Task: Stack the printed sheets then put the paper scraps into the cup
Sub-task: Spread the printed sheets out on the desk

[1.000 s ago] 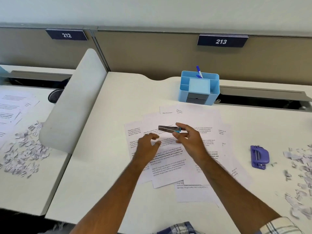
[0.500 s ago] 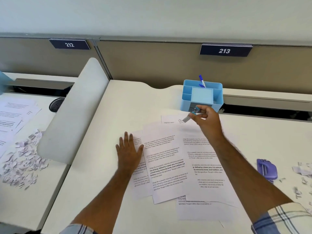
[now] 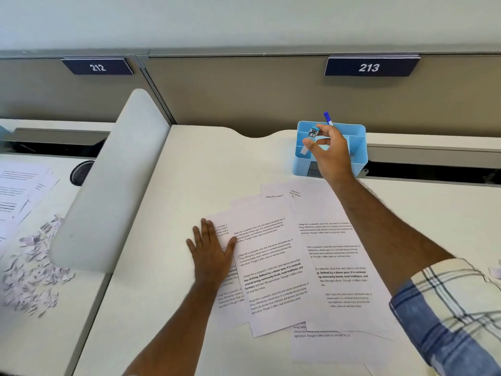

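Clearing the small silver-and-blue stapler (image 3: 313, 132) off the printed white sheets (image 3: 273, 267): right hand (image 3: 329, 151) fingers pinch it, now over the light blue plastic organiser (image 3: 357, 156), far side. Left hand (image 3: 212, 251) flat, fingers straight, pressing the unstacked sheets mid-bench (image 3: 168, 267). Stacking can start; no cup in view.

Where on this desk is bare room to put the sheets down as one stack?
Bare desk lies between the grey divider and the printed sheets, from the left hand up to the blue organizer. The middle is crowded with overlapping sheets; the right hand is over the organizer.
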`<state>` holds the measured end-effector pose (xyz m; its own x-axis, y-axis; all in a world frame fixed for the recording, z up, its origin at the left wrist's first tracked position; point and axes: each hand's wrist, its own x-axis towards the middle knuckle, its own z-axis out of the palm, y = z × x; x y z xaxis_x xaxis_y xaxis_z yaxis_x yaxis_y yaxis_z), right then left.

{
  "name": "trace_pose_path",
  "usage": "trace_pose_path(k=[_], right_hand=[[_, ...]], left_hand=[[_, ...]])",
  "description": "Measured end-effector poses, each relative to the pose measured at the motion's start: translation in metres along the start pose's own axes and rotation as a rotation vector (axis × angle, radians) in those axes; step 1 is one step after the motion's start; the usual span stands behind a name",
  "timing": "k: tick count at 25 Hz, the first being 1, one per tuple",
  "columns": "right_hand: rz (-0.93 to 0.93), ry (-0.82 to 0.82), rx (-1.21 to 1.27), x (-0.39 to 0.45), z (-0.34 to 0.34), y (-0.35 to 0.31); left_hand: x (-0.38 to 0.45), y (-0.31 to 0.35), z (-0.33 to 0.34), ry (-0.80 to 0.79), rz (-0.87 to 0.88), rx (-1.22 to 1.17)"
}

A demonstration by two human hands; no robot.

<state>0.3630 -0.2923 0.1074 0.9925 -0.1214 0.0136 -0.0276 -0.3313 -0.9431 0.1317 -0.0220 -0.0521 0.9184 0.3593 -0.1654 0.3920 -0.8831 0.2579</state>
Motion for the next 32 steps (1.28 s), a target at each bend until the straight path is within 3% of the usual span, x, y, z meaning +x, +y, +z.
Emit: trace_pose_path(k=[12,19,25,32], right_hand=[[-0.012,-0.084,-0.349,0.018,0.017,0.033],[-0.067,-0.123,-0.705,0.025,0.019,0.043],[-0.081,-0.143,-0.803,0.026,0.020,0.044],[-0.123,-0.118,-0.702,0.011,0.016,0.047]], left_hand=[[0.004,0.001,0.007,-0.008,-0.002,0.029],[0.004,0.000,0.010,0.003,0.004,0.033],[0.003,-0.001,0.008,-0.009,0.006,0.022],[0.004,-0.001,0.002,-0.061,-0.001,-0.019]])
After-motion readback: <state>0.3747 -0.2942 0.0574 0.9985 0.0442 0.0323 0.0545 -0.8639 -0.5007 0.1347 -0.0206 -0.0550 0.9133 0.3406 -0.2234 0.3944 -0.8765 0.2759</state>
